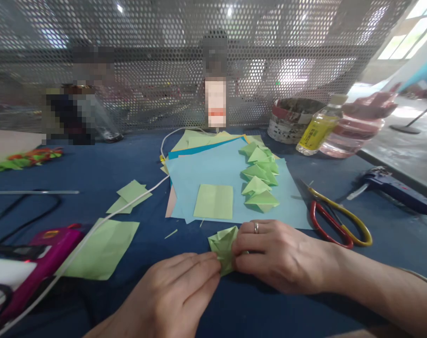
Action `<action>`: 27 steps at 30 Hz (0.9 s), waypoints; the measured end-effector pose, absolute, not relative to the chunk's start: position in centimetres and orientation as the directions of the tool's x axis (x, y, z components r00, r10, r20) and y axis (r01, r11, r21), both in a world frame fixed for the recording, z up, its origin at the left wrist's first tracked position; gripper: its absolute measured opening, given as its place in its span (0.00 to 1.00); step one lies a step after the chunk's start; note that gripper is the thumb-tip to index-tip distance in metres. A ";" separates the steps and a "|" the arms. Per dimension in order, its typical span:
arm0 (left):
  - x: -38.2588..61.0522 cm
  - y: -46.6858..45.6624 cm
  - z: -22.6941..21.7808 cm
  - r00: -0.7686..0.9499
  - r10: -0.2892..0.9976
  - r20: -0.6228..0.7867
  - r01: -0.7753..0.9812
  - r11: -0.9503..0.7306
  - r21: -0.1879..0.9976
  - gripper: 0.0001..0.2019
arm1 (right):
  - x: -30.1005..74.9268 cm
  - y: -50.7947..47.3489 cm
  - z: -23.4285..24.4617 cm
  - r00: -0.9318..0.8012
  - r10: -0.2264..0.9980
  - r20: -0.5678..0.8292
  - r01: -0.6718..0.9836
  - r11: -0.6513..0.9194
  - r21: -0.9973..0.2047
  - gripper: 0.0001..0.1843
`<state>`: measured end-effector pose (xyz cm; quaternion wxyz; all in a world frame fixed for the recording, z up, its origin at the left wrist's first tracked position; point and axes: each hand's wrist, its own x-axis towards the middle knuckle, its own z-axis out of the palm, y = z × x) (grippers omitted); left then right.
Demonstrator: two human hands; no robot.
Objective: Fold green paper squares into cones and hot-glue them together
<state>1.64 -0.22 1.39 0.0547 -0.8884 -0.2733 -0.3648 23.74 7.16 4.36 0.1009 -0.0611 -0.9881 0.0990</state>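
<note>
My left hand (171,293) and my right hand (280,256) meet over a small folded piece of light green paper (224,246) on the blue table (111,164). Both hands pinch it with closed fingers, the left from below, the right from the right side. A ring shows on my right hand. Just beyond lies a flat green square (213,201) on a light blue sheet (220,173), beside a row of several folded green pieces (260,176).
Scissors (336,220) with red and yellow handles lie right of the sheets. A blue glue gun (396,188) is at the far right, a pink glue gun (40,258) at the lower left with a white cord (128,202). Loose green papers (100,249) lie left. A bottle (319,129) and a basket (292,119) stand by the mesh screen.
</note>
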 end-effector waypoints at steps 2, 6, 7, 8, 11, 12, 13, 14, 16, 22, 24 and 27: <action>1.6 -0.4 2.1 0.633 0.542 0.553 0.570 -0.809 0.140 0.18 | 23.7 7.2 4.4 -0.973 0.141 0.184 0.102 0.973 -0.206 0.15; 1.6 -0.4 2.6 0.662 0.537 0.523 0.564 -0.816 0.123 0.19 | 23.8 7.1 4.3 -0.971 0.137 0.197 0.096 0.974 -0.203 0.15; 1.6 -0.3 2.6 0.660 0.537 0.525 0.566 -0.815 0.121 0.20 | 23.8 7.1 4.3 -0.970 0.140 0.201 0.098 0.974 -0.206 0.15; 1.6 -0.3 2.4 0.661 0.539 0.521 0.568 -0.814 0.122 0.20 | 23.8 7.1 4.3 -0.968 0.144 0.206 0.100 0.973 -0.208 0.15; 1.6 -0.1 2.0 0.665 0.543 0.513 0.574 -0.811 0.114 0.20 | 23.8 7.0 4.2 -0.963 0.158 0.217 0.111 0.971 -0.214 0.15; 1.7 0.0 1.9 0.662 0.536 0.525 0.573 -0.813 0.107 0.21 | 23.8 7.0 4.2 -0.962 0.162 0.219 0.114 0.970 -0.213 0.16; 1.7 0.0 1.9 0.660 0.535 0.527 0.574 -0.812 0.107 0.20 | 23.8 7.0 4.2 -0.962 0.163 0.219 0.116 0.970 -0.212 0.16; 1.7 0.0 1.9 0.659 0.533 0.530 0.571 -0.814 0.108 0.20 | 23.8 6.9 4.2 -0.963 0.162 0.216 0.117 0.971 -0.208 0.16; 1.7 0.0 1.9 0.665 0.529 0.527 0.561 -0.820 0.114 0.19 | 23.8 6.9 4.2 -0.965 0.153 0.211 0.112 0.975 -0.193 0.16; 1.9 -0.1 1.4 0.626 0.523 0.578 0.566 -0.815 0.125 0.19 | 24.0 6.8 4.1 -0.969 0.110 0.221 0.083 0.988 -0.126 0.15; 2.0 -0.1 1.3 0.614 0.520 0.593 0.569 -0.813 0.125 0.18 | 24.0 6.8 4.1 -0.969 0.116 0.216 0.093 0.989 -0.114 0.16; 2.1 0.0 1.3 0.604 0.511 0.612 0.565 -0.816 0.123 0.17 | 24.1 6.8 4.0 -0.972 0.123 0.200 0.106 0.990 -0.095 0.16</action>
